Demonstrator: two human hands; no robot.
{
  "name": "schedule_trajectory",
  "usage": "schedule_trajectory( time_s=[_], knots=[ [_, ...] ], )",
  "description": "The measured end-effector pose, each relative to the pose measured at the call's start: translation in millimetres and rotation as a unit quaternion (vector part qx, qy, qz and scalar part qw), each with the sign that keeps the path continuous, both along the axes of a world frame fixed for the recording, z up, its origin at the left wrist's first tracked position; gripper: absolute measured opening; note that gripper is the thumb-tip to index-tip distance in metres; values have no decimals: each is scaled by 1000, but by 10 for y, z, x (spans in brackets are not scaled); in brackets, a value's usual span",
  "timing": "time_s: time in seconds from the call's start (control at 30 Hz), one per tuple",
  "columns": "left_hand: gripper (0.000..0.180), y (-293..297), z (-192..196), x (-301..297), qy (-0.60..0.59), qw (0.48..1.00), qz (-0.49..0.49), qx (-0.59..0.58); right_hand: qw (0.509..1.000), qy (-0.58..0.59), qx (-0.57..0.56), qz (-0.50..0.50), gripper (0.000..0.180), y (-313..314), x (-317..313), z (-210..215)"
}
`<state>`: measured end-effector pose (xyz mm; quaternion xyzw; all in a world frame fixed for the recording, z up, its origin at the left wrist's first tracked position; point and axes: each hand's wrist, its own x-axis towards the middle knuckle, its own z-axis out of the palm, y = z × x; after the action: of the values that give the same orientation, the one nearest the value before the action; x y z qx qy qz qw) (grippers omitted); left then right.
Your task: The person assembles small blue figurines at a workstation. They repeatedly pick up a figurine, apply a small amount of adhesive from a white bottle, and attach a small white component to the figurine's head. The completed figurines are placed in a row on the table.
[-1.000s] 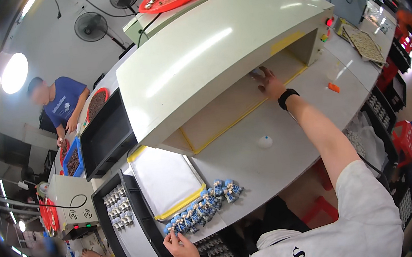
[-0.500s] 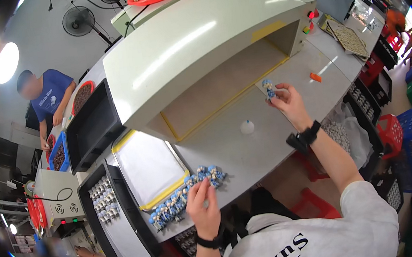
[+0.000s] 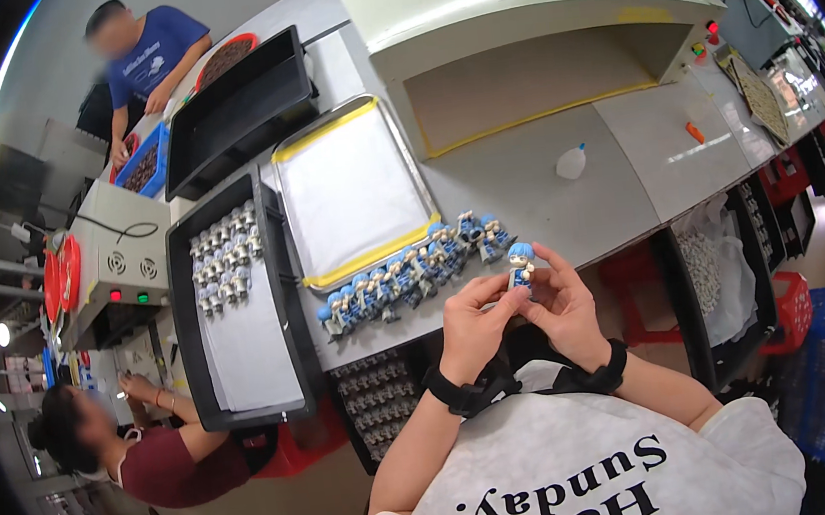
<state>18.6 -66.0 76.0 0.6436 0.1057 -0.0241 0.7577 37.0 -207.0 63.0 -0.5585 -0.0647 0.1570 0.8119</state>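
Close in front of my chest, a small blue-haired figurine (image 3: 521, 264) stands upright between my two hands. My left hand (image 3: 475, 329) has its fingers closed about the figurine's lower part. On the other side, my right hand (image 3: 572, 317) grips it with thumb and fingers. A cluster of similar blue-haired figurines (image 3: 397, 281) stands in a slanting row on the table's near edge, left of my hands. Behind that row lies a metal tray (image 3: 394, 124) lined with white paper and yellow tape. A white squeeze bottle (image 3: 571, 162) with a blue tip rests farther right.
To the left, a black tray (image 3: 295, 365) holds paper and several small grey-white figures. Behind it is another black tray (image 3: 237, 115). A cream box-shaped machine (image 3: 547, 2) stands at the back. Two co-workers sit at left. An orange object (image 3: 695, 132) lies at right.
My right hand has brought the figurine from beside the machine's opening to my chest. My left hand has left the row of figurines and joined it. The view has shifted.
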Motion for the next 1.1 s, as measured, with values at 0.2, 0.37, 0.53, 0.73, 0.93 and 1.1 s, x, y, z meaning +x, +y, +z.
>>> schedule_trajectory(
  time_s=[0.2,0.37,0.53,0.73,0.93,1.1],
  knots=[
    [29,268,-30,-237,65,997,24,-44,996,40,-24,76,59,112,-61,13],
    [23,364,-74,-301,58,998,-13,-3,989,31,-46,139,52,107,-19,-60],
    [19,368,-110,-275,26,992,-42,117,988,46,-33,140,51,34,0,-171],
    [19,260,113,-190,-2,974,-37,224,990,59,15,129,55,22,60,-116],
    [17,352,14,-165,-8,981,-80,178,982,84,31,169,60,22,102,-160],
    [10,255,84,-120,-106,928,-73,350,979,100,40,175,59,32,158,-243]
  ],
)
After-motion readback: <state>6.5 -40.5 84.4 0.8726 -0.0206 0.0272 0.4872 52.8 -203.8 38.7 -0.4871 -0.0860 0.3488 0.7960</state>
